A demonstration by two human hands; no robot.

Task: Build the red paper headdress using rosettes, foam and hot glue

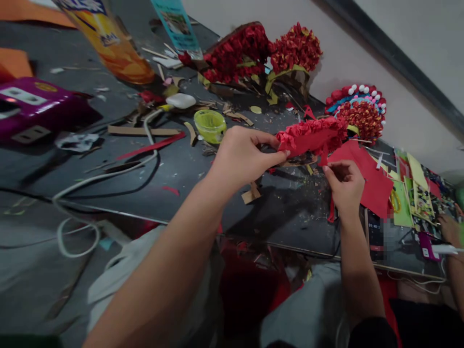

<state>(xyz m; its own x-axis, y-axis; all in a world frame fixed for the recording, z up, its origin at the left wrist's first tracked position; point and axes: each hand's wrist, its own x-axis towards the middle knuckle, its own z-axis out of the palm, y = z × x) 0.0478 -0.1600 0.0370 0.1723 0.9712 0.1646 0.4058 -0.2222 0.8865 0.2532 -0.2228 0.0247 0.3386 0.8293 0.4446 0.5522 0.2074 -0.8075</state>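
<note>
My left hand (246,152) pinches the near end of a red paper piece (308,140) between thumb and fingers. Crumpled red paper ruffles run along that piece's upper edge, and its lower side is flat. Just right of it, my right hand (344,186) has its fingers closed at a small red paper strip (323,158) that hangs from the piece's underside. Behind my right hand lies a red paper sheet (373,186). Left of my left wrist stands a small yellow-green cup (210,124).
Red ruffled decorations (297,48) lean by the wall. An orange drink bottle (119,58), a blue bottle (179,24) and a purple power strip (36,111) stand left. A white cable (108,176) crosses the table. A phone (375,234) lies right, near another person's hand (449,229).
</note>
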